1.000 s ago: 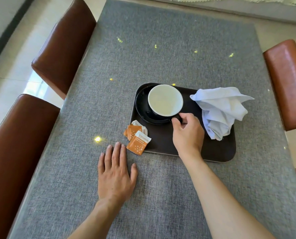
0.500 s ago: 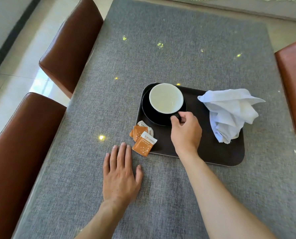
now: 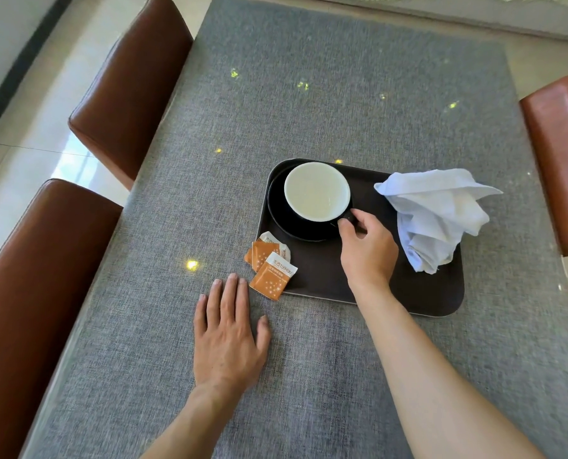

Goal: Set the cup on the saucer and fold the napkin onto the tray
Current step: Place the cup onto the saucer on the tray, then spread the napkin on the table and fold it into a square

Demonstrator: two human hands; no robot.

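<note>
Right hand [image 3: 367, 251] fingers [image 3: 345, 225] pinch cup [image 3: 316, 191] handle; left hand [image 3: 228, 329] flat

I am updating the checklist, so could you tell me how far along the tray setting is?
Done: the cup sits on the black saucer on the tray. In hand: the right hand pinches the cup's handle; the left hand lies flat on the table. Left: the napkin lies crumpled on the tray, unfolded.
</note>
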